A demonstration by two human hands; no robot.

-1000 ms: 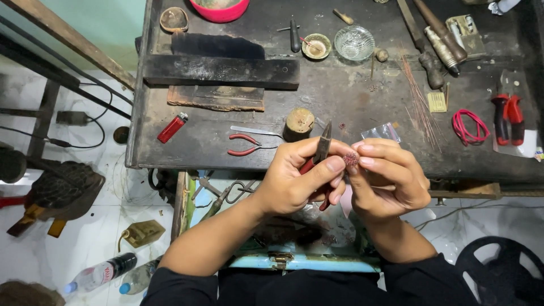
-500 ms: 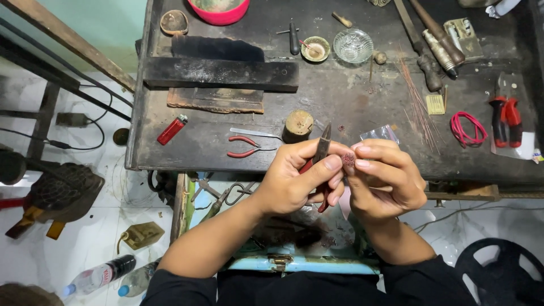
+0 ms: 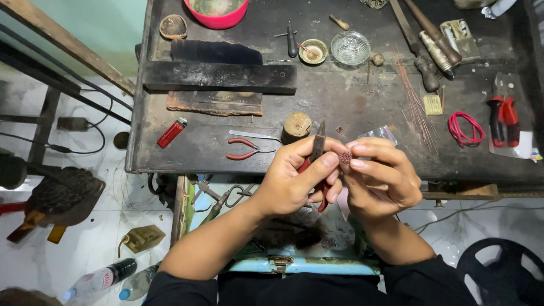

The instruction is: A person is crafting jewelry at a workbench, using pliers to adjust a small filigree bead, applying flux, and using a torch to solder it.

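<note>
The dark, scuffed metal-topped bench carried a long black wooden block and a red plastic lighter. At its near edge, the left hand gripped red-handled pliers, and the right hand pinched a small reddish beaded ball at its fingertips, touching the left thumb.
</note>
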